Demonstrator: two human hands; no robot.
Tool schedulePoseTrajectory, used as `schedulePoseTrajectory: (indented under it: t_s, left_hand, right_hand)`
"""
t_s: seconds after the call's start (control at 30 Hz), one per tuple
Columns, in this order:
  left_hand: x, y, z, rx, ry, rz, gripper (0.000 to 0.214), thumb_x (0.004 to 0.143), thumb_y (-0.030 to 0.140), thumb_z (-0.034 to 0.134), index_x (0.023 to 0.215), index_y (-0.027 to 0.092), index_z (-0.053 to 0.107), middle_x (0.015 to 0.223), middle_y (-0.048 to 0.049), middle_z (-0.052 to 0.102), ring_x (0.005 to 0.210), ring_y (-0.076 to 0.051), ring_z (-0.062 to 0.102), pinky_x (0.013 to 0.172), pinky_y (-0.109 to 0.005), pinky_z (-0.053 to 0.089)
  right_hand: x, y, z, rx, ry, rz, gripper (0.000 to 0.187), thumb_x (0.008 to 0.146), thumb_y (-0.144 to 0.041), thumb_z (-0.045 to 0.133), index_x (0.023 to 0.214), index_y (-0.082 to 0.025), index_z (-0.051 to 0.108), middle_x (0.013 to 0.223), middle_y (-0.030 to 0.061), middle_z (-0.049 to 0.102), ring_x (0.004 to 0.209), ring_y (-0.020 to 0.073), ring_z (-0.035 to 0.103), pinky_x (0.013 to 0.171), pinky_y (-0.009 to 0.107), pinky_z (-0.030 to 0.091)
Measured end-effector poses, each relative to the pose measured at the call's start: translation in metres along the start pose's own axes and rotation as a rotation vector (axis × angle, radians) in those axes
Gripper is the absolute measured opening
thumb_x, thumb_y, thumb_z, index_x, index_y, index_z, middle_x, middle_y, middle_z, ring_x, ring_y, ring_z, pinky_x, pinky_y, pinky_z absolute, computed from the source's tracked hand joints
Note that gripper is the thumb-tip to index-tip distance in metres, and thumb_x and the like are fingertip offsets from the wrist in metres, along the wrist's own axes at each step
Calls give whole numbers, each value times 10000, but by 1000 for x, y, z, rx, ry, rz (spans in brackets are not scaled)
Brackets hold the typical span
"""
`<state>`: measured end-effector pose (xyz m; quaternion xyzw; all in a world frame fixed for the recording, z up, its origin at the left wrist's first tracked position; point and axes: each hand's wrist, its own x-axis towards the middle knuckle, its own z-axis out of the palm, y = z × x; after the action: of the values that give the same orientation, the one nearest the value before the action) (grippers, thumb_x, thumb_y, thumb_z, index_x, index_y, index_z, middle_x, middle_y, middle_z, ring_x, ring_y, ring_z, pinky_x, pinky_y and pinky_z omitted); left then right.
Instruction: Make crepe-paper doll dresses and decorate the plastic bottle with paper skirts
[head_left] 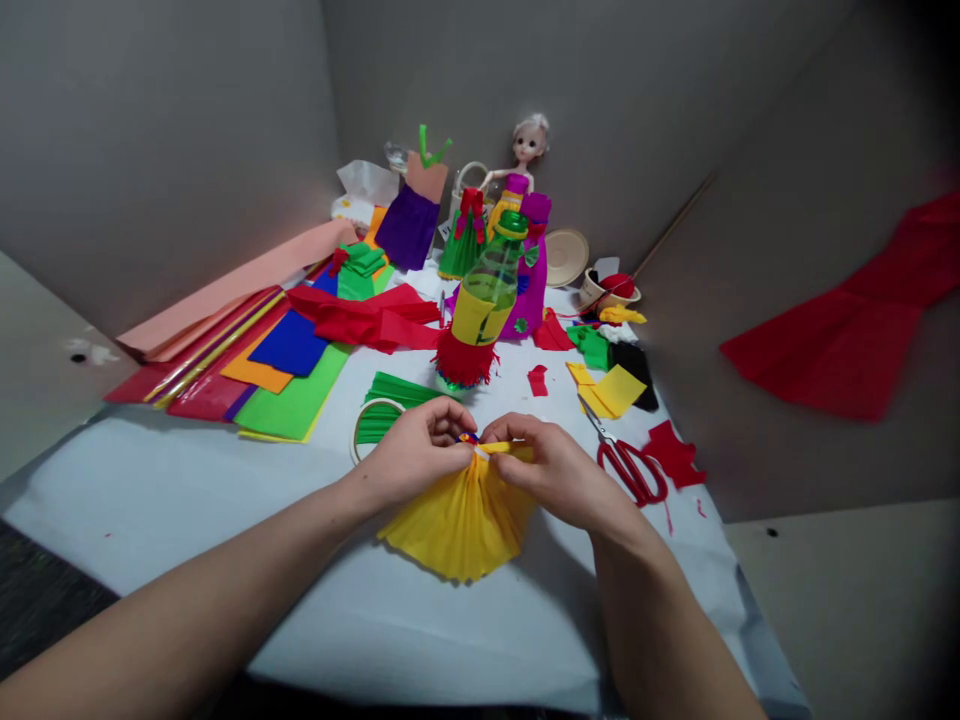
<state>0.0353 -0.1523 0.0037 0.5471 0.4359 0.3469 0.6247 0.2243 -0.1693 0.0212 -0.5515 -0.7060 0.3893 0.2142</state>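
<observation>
Nearby, red-handled scissors [631, 470] lie right of the pleated yellow crepe paper [459, 525].

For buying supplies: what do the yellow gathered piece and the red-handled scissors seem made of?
The yellow piece looks like matte crepe paper, from its fine pleats. The scissors seem to have glossy plastic handles and steel blades, by their shine.

Left hand [416, 450] and right hand [551, 470] pinching the gathered top of pleated yellow crepe paper [461, 525]
</observation>
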Motion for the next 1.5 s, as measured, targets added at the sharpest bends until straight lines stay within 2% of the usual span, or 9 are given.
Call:
schedulePoseTrajectory:
  t_s: [0.13, 0.23, 0.37, 0.57, 0.67, 0.83, 1.17, 1.5]
  left_hand:
    - [0, -1, -2, -14, -15, -12, 197, 658, 133, 628, 847, 160, 580, 790, 23, 598, 763, -105, 561, 717, -229, 410]
    - [1, -2, -4, -61, -45, -39, 193, 693, 179, 653, 875, 163, 591, 770, 29, 590, 715, -96, 541, 653, -216, 378]
    - [2, -1, -6, -114, -59, -73, 191, 701, 217, 680, 865, 163, 598, 751, 34, 591, 704, -93, 539, 649, -212, 377]
    - [4, 3, -12, -122, -58, -116, 172, 710, 249, 693, 842, 165, 621, 731, 39, 599, 698, -95, 538, 653, -212, 396]
    - [4, 4, -13, -122, -33, -117, 180, 700, 258, 712, 826, 162, 627, 733, 36, 610, 706, -95, 551, 664, -210, 406]
    - [3, 8, -9, -259, -13, -176, 197, 685, 252, 726, 821, 165, 613, 678, 46, 616, 624, -84, 562, 617, -201, 414]
    - [1, 10, -7, -396, 8, -235, 198, 644, 227, 737, 778, 166, 606, 632, 32, 636, 587, -96, 595, 606, -212, 446]
    - [2, 5, -8, -381, -1, -209, 172, 669, 227, 731, 781, 171, 614, 645, 41, 631, 593, -91, 588, 618, -215, 442]
  right_hand:
    - [-5, -3, -2, -46, 2, -21, 225, 759, -179, 539, 961, -228, 623, 1031, 40, 654, 1017, 223, 585, 883, 357, 441]
    - [-8, -10, -1, -136, 119, -146, 256, 793, -187, 574, 1042, -248, 584, 1094, 37, 624, 1079, 227, 543, 939, 393, 408]
    - [-9, -18, 2, -310, 279, -320, 118, 858, -189, 605, 961, -244, 612, 1096, 47, 615, 1074, 233, 512, 923, 409, 368]
    - [-8, -17, 5, -490, 351, -435, 40, 889, -251, 655, 909, -262, 688, 973, 35, 649, 984, 224, 519, 850, 404, 310]
    - [-8, -16, 5, -510, 369, -456, 50, 884, -250, 670, 916, -264, 705, 946, 30, 658, 958, 215, 524, 838, 402, 299]
    - [-6, -14, 6, -527, 398, -477, 69, 883, -243, 676, 922, -271, 725, 935, 27, 673, 955, 215, 518, 840, 403, 294]
    - [-6, -14, 7, -543, 395, -481, 61, 888, -234, 667, 920, -260, 713, 955, 30, 684, 957, 217, 518, 851, 403, 298]
    - [-5, -16, 8, -548, 368, -453, 42, 897, -235, 650, 906, -252, 687, 965, 26, 684, 967, 214, 521, 854, 408, 295]
